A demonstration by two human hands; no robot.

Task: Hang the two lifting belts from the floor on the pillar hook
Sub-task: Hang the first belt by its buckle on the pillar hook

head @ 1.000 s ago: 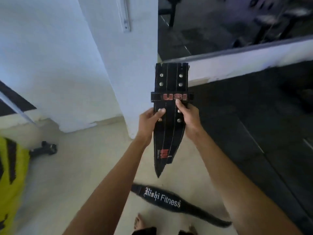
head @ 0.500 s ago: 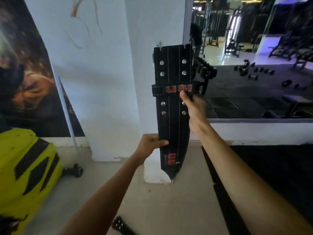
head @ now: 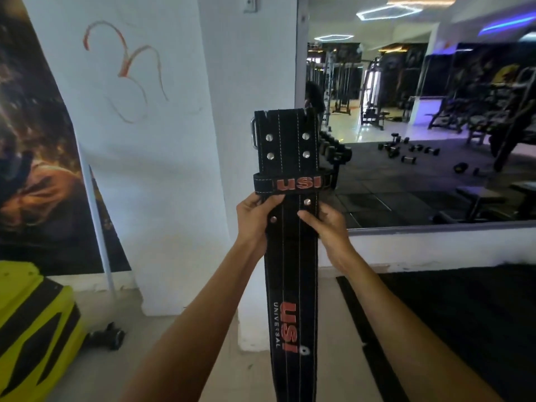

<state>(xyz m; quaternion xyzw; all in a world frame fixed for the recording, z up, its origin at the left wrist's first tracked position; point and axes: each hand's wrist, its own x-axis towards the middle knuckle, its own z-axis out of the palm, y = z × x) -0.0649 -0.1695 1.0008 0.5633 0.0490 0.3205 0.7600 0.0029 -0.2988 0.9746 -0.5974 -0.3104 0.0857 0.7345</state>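
A black USI lifting belt [head: 290,146] with silver rivets and a metal buckle on its top left hangs upright in front of the white pillar [head: 246,82]. My left hand [head: 255,219] grips its left edge just under the red USI loop. My right hand [head: 324,221] grips the right edge at the same height. The belt's long tail drops below the frame. The second belt is out of view. No hook can be made out on the pillar; a small white fitting [head: 249,4] sits near its top.
A big wall mirror [head: 420,111] to the right reflects gym machines and dumbbells. A black rubber mat [head: 449,329] covers the floor at right. A yellow and black object [head: 32,329] stands at lower left, with a dumbbell [head: 107,338] beside it. A poster [head: 32,169] covers the left wall.
The view has tilted up from the floor. My left hand has moved up the belt to just below the loop, level with my right, and the belt now hangs straight and longer.
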